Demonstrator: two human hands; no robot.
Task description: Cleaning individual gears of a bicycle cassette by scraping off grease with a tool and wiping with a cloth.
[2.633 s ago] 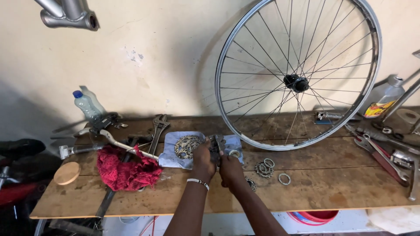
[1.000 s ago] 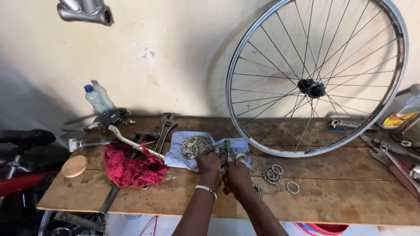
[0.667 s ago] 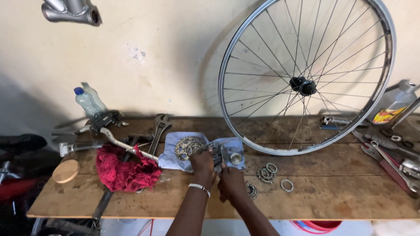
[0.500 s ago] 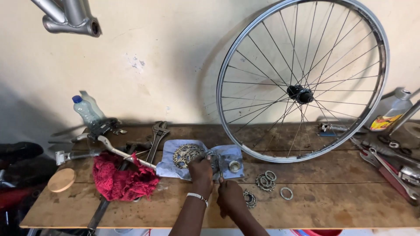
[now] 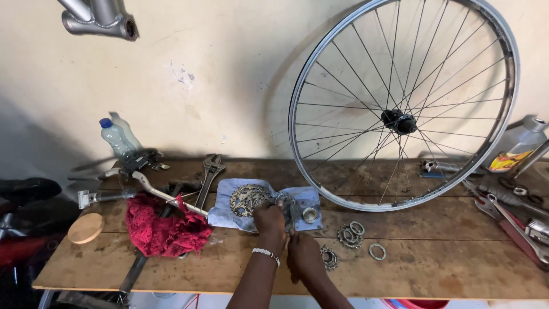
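One silver spoked bicycle wheel (image 5: 404, 109), one red knitted rag (image 5: 166, 230), one clear plastic bottle (image 5: 116, 138), one round wooden disc (image 5: 86, 228), two bare hands.

Both hands meet at the near edge of a blue cloth (image 5: 229, 213) on the wooden desk (image 5: 446, 269). The left hand (image 5: 269, 220) and right hand (image 5: 304, 257) grip what may be a dark sprocket part, beside a cassette (image 5: 247, 199) and loose rings (image 5: 350, 233).
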